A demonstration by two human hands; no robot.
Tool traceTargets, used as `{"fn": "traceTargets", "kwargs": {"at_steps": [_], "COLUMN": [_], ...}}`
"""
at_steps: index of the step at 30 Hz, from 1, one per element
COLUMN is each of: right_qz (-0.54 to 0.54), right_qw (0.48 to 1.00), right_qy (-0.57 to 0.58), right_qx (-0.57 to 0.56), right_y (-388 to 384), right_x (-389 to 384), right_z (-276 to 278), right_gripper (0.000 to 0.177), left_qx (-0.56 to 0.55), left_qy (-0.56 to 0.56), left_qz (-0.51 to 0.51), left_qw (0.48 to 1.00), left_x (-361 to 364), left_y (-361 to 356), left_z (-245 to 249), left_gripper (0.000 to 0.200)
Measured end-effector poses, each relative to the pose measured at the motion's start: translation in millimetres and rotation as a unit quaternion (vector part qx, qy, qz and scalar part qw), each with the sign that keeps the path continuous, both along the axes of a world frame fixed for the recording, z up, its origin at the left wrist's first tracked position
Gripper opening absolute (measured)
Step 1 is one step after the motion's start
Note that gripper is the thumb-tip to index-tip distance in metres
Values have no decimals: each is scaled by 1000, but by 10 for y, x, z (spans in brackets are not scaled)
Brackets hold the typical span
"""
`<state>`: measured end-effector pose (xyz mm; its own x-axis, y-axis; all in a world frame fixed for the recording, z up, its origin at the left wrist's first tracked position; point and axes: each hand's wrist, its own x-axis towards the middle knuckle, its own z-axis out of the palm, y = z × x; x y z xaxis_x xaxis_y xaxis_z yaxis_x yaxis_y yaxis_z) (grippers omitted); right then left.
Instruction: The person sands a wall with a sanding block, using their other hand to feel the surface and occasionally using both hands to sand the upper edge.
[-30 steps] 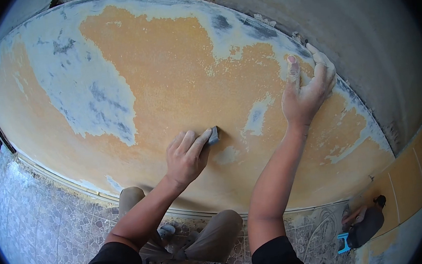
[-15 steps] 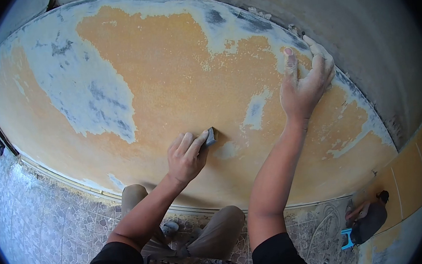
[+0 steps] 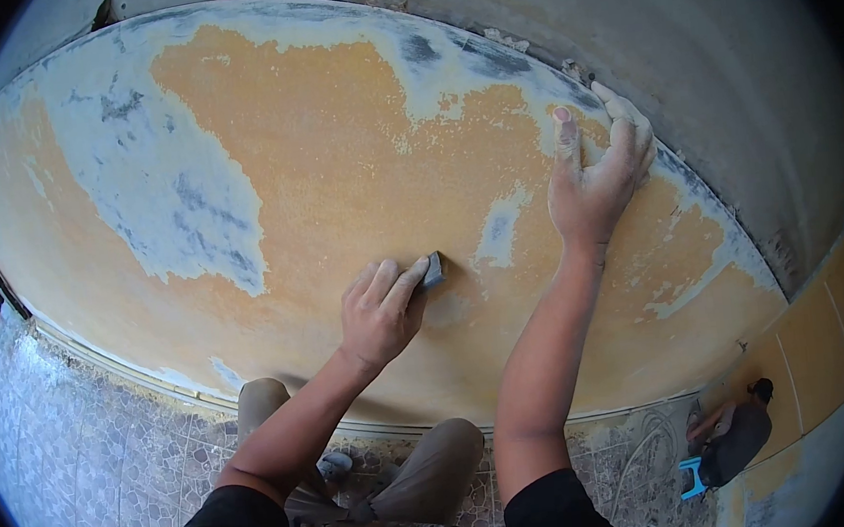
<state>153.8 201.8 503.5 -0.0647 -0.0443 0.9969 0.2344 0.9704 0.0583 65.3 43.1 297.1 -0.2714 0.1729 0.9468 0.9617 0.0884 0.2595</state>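
A large panel [image 3: 324,172] with a patchy surface of orange-tan and pale grey-white stands in front of me. My left hand [image 3: 383,312] is closed around a small dark grey sanding block [image 3: 433,269], held against the panel's lower middle. Up by the panel's top right edge rests my right hand [image 3: 602,162], coated in pale dust. Its thumb is spread away from the fingers, and the fingertips reach the edge. I see nothing held in it. A small pale patch [image 3: 502,226] shows between the two hands.
Patterned tile floor [image 3: 76,444] runs below the panel, dusty along its base. At the lower right another person [image 3: 739,442] sits on a blue stool [image 3: 694,478] beside an orange-tan surface. A grey wall [image 3: 726,66] rises behind the panel. A hose [image 3: 632,456] lies on the floor.
My left hand has slid a little to the right along the panel with the sanding block. The right hand keeps its place at the edge. The view has shifted slightly.
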Motion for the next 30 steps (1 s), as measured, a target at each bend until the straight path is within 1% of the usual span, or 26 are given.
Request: {"fn": "traceTargets", "kwargs": {"at_steps": [2,3,4,7,8,11,13,15,17,19,22,23,24,26,29,30], "right_qz": [-25,-22,-19,-22,-28,-8,-13,-18,-6,-13,-11,-2,-3,-10,-11,-12], "right_qw": [999,999,999,999,999,1000,1000,1000,1000,1000,1000,1000,1000,1000,1000,1000], "right_qy": [10,11,10,6,1,-9,-3,-3,14,19,19,15,13,3,0,-5], "right_qx": [-20,-21,-25,-24,-19,-7,-5,-8,-18,-22,-13,-6,-5,-5,1,-2], "right_y": [-62,-74,-78,-84,-79,-43,-36,-46,-59,-69,-43,-29,-21,-19,-21,-19], "right_x": [-20,-29,-24,1,12,45,36,19,-11,-19,-24,-19,-19,9,20,18], "right_z": [-7,-2,0,-1,1,5,11,1,0,-8,0,0,4,1,3,-6], "right_gripper": [41,41,41,41,41,41,40,40,39,40,40,40,40,40,41,41], "left_qx": [5,21,36,36,38,12,-16,-11,-13,40,58,35,36,-1,-14,-17], "left_qy": [1,11,20,28,28,8,-19,-23,-29,-20,4,33,31,14,-1,-6], "left_qz": [-11,-21,-33,-39,-40,-35,-30,-45,-59,-72,-67,-55,-56,-35,-30,-31], "left_qw": [1000,999,999,998,998,999,999,999,998,996,996,997,997,999,999,999], "left_x": [14,40,64,79,76,80,37,42,71,99,186,180,177,195,151,169], "left_y": [103,161,191,232,217,53,-22,35,104,216,341,349,327,238,171,179], "left_z": [282,488,589,610,490,-159,-371,-164,188,583,705,587,390,-20,-204,-120], "left_gripper": [44,44,45,45,45,47,47,46,46,45,45,44,44,43,43,43]}}
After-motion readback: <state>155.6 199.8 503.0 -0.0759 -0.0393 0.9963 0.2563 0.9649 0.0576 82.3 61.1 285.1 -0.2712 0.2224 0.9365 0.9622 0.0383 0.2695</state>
